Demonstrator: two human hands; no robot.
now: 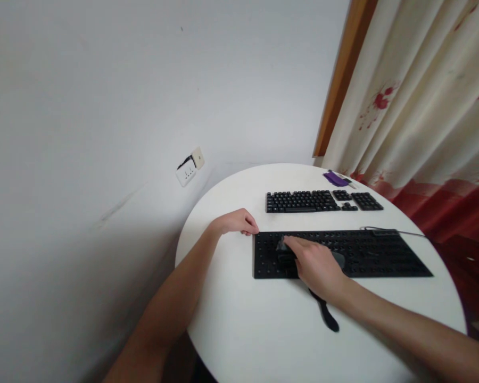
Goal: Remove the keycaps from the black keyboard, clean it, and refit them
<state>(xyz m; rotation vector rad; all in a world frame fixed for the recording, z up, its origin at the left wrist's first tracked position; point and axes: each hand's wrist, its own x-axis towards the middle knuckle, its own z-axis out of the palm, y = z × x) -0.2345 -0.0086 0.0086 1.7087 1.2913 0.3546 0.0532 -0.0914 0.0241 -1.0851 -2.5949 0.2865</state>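
A black keyboard frame without keycaps (379,256) lies across the round white table (263,330). My right hand (315,266) is closed on a dark brush-like tool and presses its head (284,250) onto the frame's left part; the black handle (326,315) sticks out below my wrist. My left hand (239,221) rests on the table at the frame's top left corner, fingers curled against its edge. Behind the frame sit black keycaps (301,201) laid out in keyboard order.
A purple object (336,178) lies at the table's far edge near the floral curtain (423,106). A cable (411,233) leaves the frame's right end. A wall socket (188,169) sits on the white wall to the left.
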